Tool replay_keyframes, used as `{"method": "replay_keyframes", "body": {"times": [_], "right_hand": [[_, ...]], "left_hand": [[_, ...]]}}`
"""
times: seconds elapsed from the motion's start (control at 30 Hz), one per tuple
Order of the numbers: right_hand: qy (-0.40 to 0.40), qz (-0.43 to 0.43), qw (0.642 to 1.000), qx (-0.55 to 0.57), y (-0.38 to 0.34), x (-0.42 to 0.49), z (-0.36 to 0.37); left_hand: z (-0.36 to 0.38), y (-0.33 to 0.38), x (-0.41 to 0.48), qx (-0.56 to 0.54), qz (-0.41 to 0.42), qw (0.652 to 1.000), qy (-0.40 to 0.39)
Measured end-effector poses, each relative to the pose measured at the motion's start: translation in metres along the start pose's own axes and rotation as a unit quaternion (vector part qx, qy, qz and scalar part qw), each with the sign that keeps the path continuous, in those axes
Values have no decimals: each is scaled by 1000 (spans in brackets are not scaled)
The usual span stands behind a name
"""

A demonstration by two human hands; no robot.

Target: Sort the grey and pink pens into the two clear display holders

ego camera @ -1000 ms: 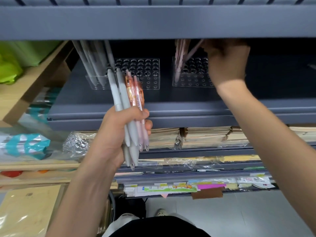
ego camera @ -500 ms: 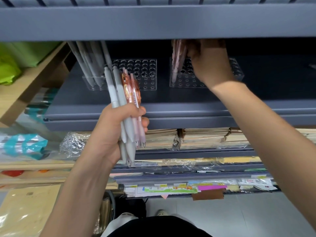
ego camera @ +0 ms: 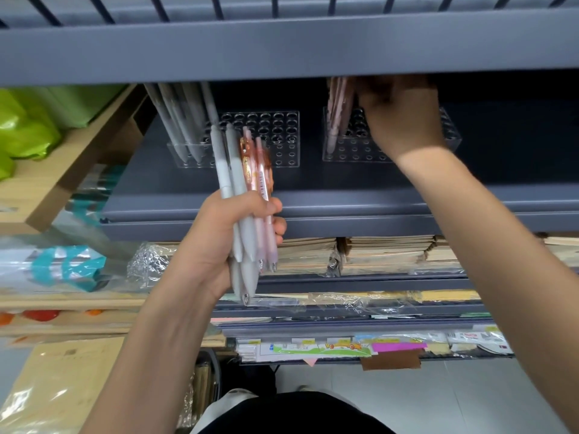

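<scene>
Grey metal shelving fills the frame; its upper beam point(ego camera: 282, 48) runs across the top and hides the tops of whatever stands behind it. On the shelf point(ego camera: 344, 198) below are two clear holders. The left holder point(ego camera: 275, 142), left of centre, has grey pens point(ego camera: 185, 120) leaning in its left rows. The right holder point(ego camera: 351, 151), upper right of centre, has pink pens point(ego camera: 336, 120) at its left end. The right hand point(ego camera: 404, 120) reaches over this holder to the tops of the pink pens. Its fingers are lost in shadow under the beam, so I cannot tell whether they grip. The left hand point(ego camera: 216, 242), mid-frame before the shelf edge, is clamped round a bundle point(ego camera: 238, 177) of grey and pink pens, tips down, which overlaps the left holder. Lower shelves carry stacked notebooks point(ego camera: 385, 255) and wrapped paper point(ego camera: 360, 299). A green bag point(ego camera: 25, 126) sits at upper left.
</scene>
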State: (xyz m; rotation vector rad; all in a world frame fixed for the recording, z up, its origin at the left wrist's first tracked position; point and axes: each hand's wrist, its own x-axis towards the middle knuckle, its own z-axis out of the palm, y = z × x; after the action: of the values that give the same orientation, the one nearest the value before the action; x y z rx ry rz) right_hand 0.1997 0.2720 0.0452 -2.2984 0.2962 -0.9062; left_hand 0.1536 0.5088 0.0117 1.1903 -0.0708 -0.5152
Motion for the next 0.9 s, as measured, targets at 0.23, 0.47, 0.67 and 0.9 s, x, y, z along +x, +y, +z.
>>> {"method": "replay_keyframes", "body": {"times": [0.23,0.47,0.67,0.9], "right_hand": [[-108,42,961,249,-43,-56,-9],[-288,30,918,271,-49,-68,-5],[-292,71,893,336,-42,-71,-4],[-137,144,876,440,-38,-66,-9]], "left_hand": [[-3,1,-1,14,-8,999,-51],[-4,1,0,37,-18,997,-72],[-7,-2,3,56,-16,997,-59],[-3,-5,4,66,-11,996,-66]]}}
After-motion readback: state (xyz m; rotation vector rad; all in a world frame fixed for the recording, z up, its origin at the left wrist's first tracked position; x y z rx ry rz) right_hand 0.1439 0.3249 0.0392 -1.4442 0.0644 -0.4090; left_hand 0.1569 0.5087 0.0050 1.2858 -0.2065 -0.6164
